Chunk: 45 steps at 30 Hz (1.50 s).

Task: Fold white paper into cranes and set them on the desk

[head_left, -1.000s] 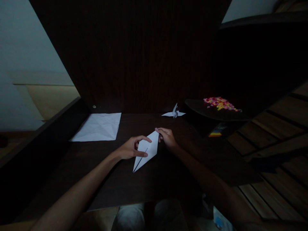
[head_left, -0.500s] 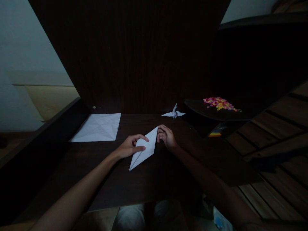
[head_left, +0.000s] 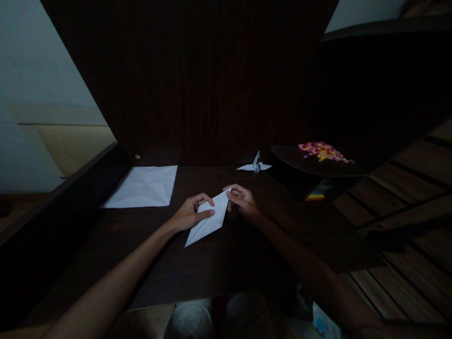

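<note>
A white sheet of paper folded into a long diamond (head_left: 208, 222) is held between both hands over the dark desk (head_left: 169, 278). My left hand (head_left: 190, 212) grips its left side, thumb on top and fingers bent at the upper edge. At the far right tip, my right hand (head_left: 242, 200) pinches the paper between thumb and fingers. Behind the hands stands a folded white paper crane (head_left: 256, 165). To the left lies a creased white paper sheet (head_left: 146, 187), spread flat.
On a curved dark shelf (head_left: 282, 153) at the right is a pile of small pink, red and yellow pieces (head_left: 325, 151). A dark upright panel (head_left: 212, 84) closes off the back. A low dark side board (head_left: 60, 188) edges the left. Wooden slats (head_left: 406, 207) show at the right.
The folded diamond has turned slightly, its lower tip swinging left. My right thumb has come onto the paper's upper right tip, closing into a pinch. My left hand barely shifted.
</note>
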Motion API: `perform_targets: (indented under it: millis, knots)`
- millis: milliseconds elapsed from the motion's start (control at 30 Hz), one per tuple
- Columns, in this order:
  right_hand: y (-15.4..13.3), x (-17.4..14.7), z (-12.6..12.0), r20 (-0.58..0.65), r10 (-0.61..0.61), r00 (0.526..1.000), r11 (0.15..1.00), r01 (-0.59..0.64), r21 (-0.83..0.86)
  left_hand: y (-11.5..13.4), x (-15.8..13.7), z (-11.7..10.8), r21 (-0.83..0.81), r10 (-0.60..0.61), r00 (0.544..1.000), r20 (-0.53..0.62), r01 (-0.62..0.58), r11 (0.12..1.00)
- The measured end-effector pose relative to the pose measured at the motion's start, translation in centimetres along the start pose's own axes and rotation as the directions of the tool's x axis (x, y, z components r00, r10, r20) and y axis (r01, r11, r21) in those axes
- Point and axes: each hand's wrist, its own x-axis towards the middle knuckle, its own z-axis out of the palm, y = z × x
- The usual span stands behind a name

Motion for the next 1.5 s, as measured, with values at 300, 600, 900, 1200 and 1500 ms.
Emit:
perform_targets:
  millis: [300,600,900,1200,1500]
  knots:
    - [0.3,0.0,0.1,0.057,0.024,0.998,0.999,-0.025,0.027,0.4,-0.1,-0.1,-0.013,0.049,0.998,-0.039,-0.049,0.999]
    - [-0.1,-0.3,0.3,0.097,0.015,0.995,1.0,-0.017,0.019,1.0,-0.3,-0.1,0.146,0.024,0.998,-0.067,-0.014,0.989]
    - [-0.2,-0.2,0.5,0.117,0.026,0.993,1.0,-0.026,0.005,0.7,-0.3,0.3,0.102,-0.04,0.997,-0.065,0.046,0.994]
    - [0.2,-0.2,0.3,0.113,0.015,0.993,1.0,-0.016,0.008,0.4,-0.4,0.1,0.056,-0.018,1.0,-0.018,0.019,0.998]
    - [-0.6,-0.4,0.5,0.096,0.044,0.994,0.997,-0.037,-0.072,0.1,-0.3,0.0,0.113,0.004,1.0,-0.025,-0.001,0.994]
